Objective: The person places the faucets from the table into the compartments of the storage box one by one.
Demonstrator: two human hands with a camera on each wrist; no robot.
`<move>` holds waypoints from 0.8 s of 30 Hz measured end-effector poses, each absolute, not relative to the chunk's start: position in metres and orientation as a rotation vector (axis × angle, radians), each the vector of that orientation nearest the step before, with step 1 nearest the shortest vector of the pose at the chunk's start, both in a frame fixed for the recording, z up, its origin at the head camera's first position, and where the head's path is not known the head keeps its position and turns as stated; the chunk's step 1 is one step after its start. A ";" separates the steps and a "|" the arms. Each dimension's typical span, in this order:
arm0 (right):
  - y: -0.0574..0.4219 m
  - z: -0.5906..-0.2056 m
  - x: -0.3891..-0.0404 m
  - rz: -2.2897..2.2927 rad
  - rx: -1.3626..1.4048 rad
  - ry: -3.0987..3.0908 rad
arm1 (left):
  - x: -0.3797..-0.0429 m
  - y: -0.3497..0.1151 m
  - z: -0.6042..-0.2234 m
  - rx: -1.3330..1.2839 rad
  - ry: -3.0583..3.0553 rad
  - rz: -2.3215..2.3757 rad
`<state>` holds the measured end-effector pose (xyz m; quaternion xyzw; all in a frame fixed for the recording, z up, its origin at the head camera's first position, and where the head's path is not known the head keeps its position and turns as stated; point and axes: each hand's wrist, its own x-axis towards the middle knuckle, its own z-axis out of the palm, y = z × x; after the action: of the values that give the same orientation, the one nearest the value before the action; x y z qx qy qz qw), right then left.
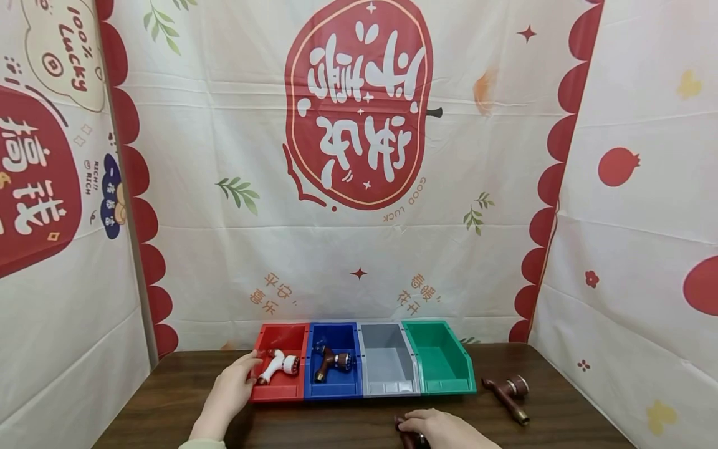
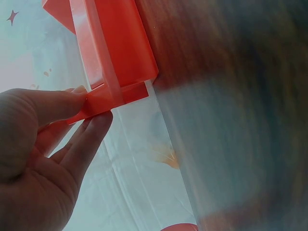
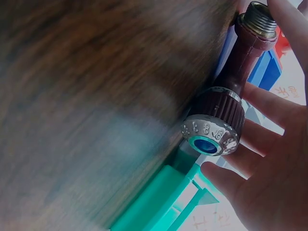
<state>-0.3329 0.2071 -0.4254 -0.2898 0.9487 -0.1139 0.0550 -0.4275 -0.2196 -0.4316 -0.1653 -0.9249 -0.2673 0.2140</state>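
Note:
My left hand [image 1: 232,383] pinches the edge of the red bin [image 2: 118,43], thumb on one side and fingers on the other. Inside the red bin lies a white tap [image 1: 275,366] with a banded knob. The blue bin [image 1: 333,391] beside it has a dark brown tap [image 1: 324,365] in it. At the table's front, my right hand [image 1: 443,429] holds another brown tap [image 3: 240,67]. Its threaded end points up in the right wrist view, and its ribbed knob has a silver rim and blue centre. Fingers [image 3: 272,103] pass behind its body.
A grey bin [image 1: 389,388] and a green bin [image 1: 449,385] continue the joined row to the right. One more brown tap [image 1: 510,396] lies on the wooden table [image 1: 314,427] right of the green bin. Printed cloth [image 1: 359,249] hangs behind and at both sides.

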 end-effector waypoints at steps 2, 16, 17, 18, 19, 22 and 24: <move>0.207 -0.426 -0.333 -0.340 -0.896 2.890 | -0.428 -0.220 -0.431 -0.452 -2.581 -0.743; 0.210 -0.431 -0.335 -0.341 -1.109 2.908 | -0.428 -0.219 -0.428 -0.435 -2.601 -0.758; 0.210 -0.431 -0.335 -0.345 -1.117 2.905 | -0.427 -0.219 -0.428 -0.435 -2.601 -0.758; 0.210 -0.432 -0.335 -0.351 -1.117 2.901 | -0.427 -0.219 -0.428 -0.434 -2.602 -0.758; 0.210 -0.432 -0.335 -0.354 -1.118 2.898 | -0.427 -0.219 -0.429 -0.433 -2.602 -0.758; 0.210 -0.433 -0.335 -0.372 -1.091 2.887 | -0.427 -0.219 -0.430 -0.434 -2.603 -0.757; 0.210 -0.433 -0.334 -0.382 -1.076 2.885 | -0.427 -0.219 -0.430 -0.435 -2.603 -0.756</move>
<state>-0.3344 0.2102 -0.4327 -0.3467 0.9297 -0.1230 0.0196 -0.4272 -0.2192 -0.4302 -0.1554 -0.9296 -0.2700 0.1969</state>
